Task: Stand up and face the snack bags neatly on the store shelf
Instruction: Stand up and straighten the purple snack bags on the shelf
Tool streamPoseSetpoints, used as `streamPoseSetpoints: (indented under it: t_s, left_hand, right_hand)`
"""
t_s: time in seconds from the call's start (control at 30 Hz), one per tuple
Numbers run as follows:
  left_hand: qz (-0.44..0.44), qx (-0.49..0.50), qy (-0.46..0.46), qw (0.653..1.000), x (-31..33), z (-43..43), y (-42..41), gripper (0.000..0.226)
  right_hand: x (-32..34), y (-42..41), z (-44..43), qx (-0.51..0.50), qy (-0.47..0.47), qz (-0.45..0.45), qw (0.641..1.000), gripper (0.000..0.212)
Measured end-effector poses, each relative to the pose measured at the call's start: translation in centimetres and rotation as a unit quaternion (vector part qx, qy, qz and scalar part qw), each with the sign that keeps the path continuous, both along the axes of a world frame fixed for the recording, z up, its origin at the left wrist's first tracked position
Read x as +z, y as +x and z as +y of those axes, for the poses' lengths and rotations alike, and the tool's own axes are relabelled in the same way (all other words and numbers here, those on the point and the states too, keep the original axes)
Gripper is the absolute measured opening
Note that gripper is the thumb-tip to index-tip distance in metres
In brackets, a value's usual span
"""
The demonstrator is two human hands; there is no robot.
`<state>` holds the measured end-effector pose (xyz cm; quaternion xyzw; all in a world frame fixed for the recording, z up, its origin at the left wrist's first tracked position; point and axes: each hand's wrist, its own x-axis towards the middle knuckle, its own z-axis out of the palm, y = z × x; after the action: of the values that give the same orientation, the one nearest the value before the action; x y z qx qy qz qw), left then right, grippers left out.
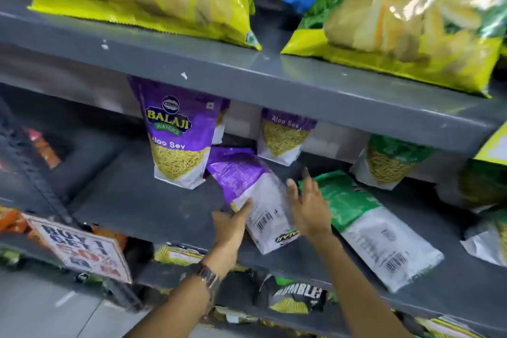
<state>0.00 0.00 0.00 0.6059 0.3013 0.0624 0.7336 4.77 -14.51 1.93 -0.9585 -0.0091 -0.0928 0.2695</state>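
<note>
Lying back-side up on the grey shelf (pixel 142 200), the fallen purple bag (pixel 255 195) sits at the middle of the view, its barcode end toward the shelf's front lip and its top pointing to about eleven o'clock, just beside the upright purple bag (pixel 175 140) that faces forward at its ten o'clock. The left hand (pixel 230 225) is at the bag's seven o'clock edge with the thumb laid on the white lower panel and the fingers apparently tucked under the side, though blur leaves it unclear whether it has real hold yet. The right hand (pixel 307 208) is spread wide at the bag's three o'clock edge, fingers splayed and gripping nothing, perhaps just brushing the film. A green bag (pixel 365 225) lies flat at four o'clock, also face down, and another purple bag (pixel 282 137) and another green bag (pixel 389 162) stand further back at one and two o'clock. By the look of it this pouch is light, soft-walled and filled with loose, brittle sev, so the film will be slick and will buckle if pinched in the middle. Best taken by both side seams near the gusseted base, lifted, turned label-out and set on its flat bottom; squeezing the belly would likely crush the contents.
</note>
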Motion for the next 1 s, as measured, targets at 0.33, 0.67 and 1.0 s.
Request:
streamPoseSetpoints:
  t_s: [0.33, 0.67, 1.0]
  left_hand:
    - [0.083, -0.141, -0.054, 0.985, -0.1, 0.1, 1.5, 0.057]
    - [-0.115, -0.251, 0.046, 0.96, -0.5, 2.3, 0.3, 0.069]
    - [-0.199, -0.239, 0.214, 0.926, -1.0, 5.1, 11.3, 0.082]
  right_hand:
    - [-1.2, 4.3, -1.6, 0.023, 0.385, 0.341, 0.857, 0.042]
    - [0.6, -0.2, -4.6, 0.093, 0.442, 0.195, 0.871, 0.064]
    - [0.0, 5.6, -2.0, 0.041, 0.388, 0.025, 0.92, 0.059]
